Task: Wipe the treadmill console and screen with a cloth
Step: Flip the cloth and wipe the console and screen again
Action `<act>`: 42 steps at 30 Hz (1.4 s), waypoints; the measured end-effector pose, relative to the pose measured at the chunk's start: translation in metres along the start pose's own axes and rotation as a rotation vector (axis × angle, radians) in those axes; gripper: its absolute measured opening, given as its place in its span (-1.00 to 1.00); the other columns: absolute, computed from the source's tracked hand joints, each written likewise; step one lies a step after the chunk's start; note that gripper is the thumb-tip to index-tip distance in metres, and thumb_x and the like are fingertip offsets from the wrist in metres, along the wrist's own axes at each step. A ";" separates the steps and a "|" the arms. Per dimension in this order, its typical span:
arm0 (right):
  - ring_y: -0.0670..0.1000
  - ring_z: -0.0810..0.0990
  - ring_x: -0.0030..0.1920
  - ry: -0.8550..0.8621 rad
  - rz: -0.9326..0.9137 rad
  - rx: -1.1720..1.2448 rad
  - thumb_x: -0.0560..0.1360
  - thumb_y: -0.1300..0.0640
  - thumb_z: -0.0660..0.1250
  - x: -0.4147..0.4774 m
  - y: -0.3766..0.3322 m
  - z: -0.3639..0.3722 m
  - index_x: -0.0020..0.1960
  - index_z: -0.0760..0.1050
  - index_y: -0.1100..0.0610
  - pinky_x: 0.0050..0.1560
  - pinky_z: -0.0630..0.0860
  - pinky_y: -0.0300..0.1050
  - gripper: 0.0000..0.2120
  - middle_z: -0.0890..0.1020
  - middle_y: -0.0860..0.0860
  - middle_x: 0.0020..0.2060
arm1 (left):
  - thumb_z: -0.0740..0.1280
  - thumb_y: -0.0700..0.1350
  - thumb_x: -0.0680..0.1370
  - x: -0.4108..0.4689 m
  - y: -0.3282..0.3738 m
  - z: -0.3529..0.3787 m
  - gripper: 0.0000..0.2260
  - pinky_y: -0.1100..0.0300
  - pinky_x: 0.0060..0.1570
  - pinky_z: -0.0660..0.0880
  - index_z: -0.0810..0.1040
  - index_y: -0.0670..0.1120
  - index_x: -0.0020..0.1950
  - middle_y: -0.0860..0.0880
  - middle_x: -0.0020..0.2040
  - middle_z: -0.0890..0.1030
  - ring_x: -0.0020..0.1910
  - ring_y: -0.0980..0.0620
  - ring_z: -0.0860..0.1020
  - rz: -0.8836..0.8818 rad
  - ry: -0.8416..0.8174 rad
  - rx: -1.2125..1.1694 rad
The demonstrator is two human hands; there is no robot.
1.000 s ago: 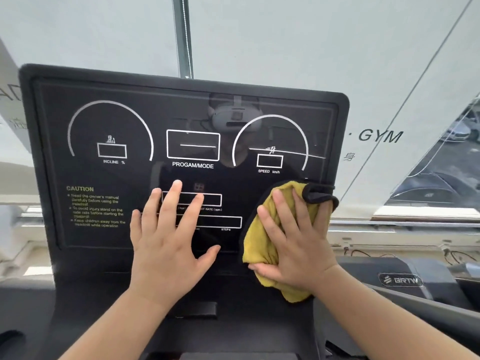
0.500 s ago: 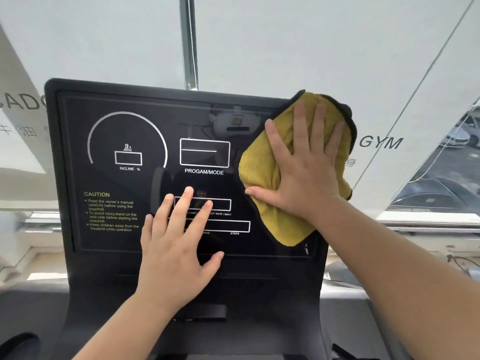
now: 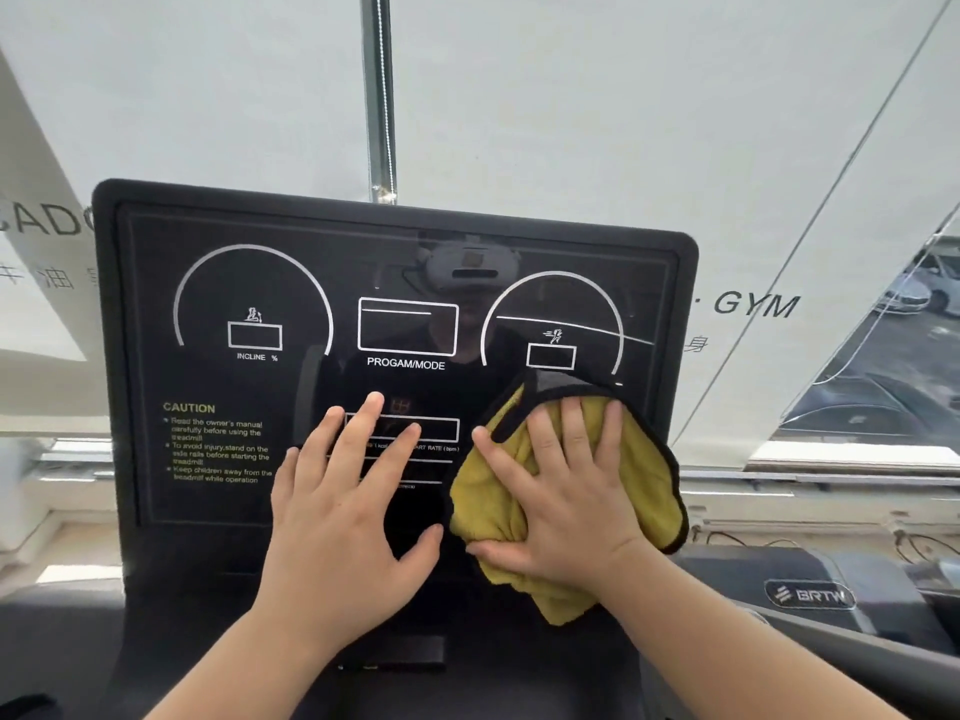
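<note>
The black treadmill console [image 3: 156,304] stands upright in front of me, its glossy screen printed with white dials and yellow caution text. A yellow cloth with a dark edge [image 3: 644,480] lies against the screen's lower right part. My right hand [image 3: 566,491] presses flat on the cloth with fingers spread. Beside it, my left hand [image 3: 343,501] rests flat on the lower middle of the screen with fingers apart and nothing in it.
A white blind with "GYM" lettering [image 3: 753,304] hangs behind the console, split by a metal pole [image 3: 379,96]. A neighbouring treadmill's grey housing with a "BRTW" badge [image 3: 810,595] sits at the lower right. Parked cars [image 3: 924,288] show through the window at right.
My right hand slid the cloth down from the screen's upper right corner to its lower right part. My left hand stayed flat on the screen.
</note>
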State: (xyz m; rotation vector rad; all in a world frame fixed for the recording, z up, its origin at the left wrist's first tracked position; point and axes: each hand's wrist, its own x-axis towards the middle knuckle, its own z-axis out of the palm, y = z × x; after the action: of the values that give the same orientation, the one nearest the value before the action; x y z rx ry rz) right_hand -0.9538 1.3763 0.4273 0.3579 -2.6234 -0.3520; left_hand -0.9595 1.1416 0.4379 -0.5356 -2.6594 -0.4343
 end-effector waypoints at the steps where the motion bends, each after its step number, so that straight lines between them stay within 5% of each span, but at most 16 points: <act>1: 0.43 0.24 0.46 0.020 0.003 -0.007 0.33 -0.67 0.14 0.010 0.008 -0.007 0.65 0.13 -0.13 0.46 -0.08 0.63 0.04 0.40 0.29 0.40 | 0.34 0.29 0.33 0.000 0.000 -0.003 -0.26 -0.36 0.32 0.35 0.42 0.06 0.49 -0.04 0.60 0.23 0.55 -0.20 0.21 0.000 -0.003 -0.006; 12: 0.42 -0.04 0.62 0.100 0.141 -0.073 0.29 -0.71 0.07 0.107 0.049 -0.064 0.69 -0.03 -0.08 0.50 -0.16 0.58 0.16 0.04 0.29 0.64 | 0.33 0.25 0.34 -0.004 -0.007 -0.011 -0.31 -0.32 0.36 0.32 0.50 -0.01 0.43 -0.09 0.54 0.33 0.52 -0.19 0.28 -0.006 0.113 -0.083; 20: 0.20 0.38 0.42 0.315 -0.049 0.027 0.34 -0.62 0.26 0.046 -0.001 -0.006 0.55 0.28 0.19 0.51 0.16 0.48 0.10 0.40 0.15 0.41 | 0.30 0.27 0.34 -0.009 -0.010 -0.004 -0.30 -0.22 0.44 0.22 0.50 -0.04 0.41 -0.14 0.53 0.32 0.51 -0.24 0.26 -0.093 0.151 -0.121; 26: 0.18 0.26 0.49 0.348 0.049 0.025 0.28 -0.69 0.21 0.042 -0.001 -0.010 0.49 0.46 0.16 0.52 0.19 0.34 0.12 0.28 0.14 0.43 | 0.29 0.28 0.34 -0.010 -0.010 -0.005 -0.30 -0.25 0.42 0.24 0.48 -0.03 0.42 -0.15 0.54 0.30 0.50 -0.25 0.27 -0.077 0.121 -0.094; 33: 0.43 -0.05 0.62 0.200 0.075 -0.015 0.18 -0.74 0.18 0.099 0.025 -0.049 0.59 0.24 0.18 0.49 -0.12 0.59 0.29 0.08 0.33 0.63 | 0.30 0.28 0.34 -0.007 -0.023 -0.012 -0.30 -0.25 0.44 0.22 0.49 -0.03 0.42 -0.15 0.53 0.30 0.51 -0.24 0.26 -0.088 0.157 -0.075; 38: 0.36 -0.04 0.64 0.176 0.071 -0.027 0.18 -0.75 0.15 0.136 0.024 -0.070 0.59 0.20 0.15 0.52 -0.11 0.54 0.28 0.04 0.27 0.65 | 0.27 0.30 0.34 -0.007 -0.036 -0.015 -0.27 -0.37 0.41 0.24 0.46 -0.03 0.43 -0.16 0.54 0.27 0.51 -0.27 0.24 -0.160 0.174 -0.055; 42: 0.30 -0.13 0.65 0.127 0.023 -0.075 0.26 -0.74 0.06 0.111 0.002 -0.052 0.68 -0.10 0.15 0.53 -0.13 0.52 0.32 -0.07 0.22 0.67 | 0.24 0.33 0.34 -0.015 -0.041 -0.005 -0.22 -0.39 0.38 0.27 0.41 -0.02 0.49 -0.17 0.57 0.22 0.51 -0.29 0.21 -0.228 0.125 -0.023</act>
State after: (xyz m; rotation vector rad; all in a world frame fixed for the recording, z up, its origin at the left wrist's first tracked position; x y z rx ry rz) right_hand -1.0245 1.3341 0.5178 0.3144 -2.4806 -0.4049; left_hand -0.9628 1.0991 0.4273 -0.2043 -2.6062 -0.5454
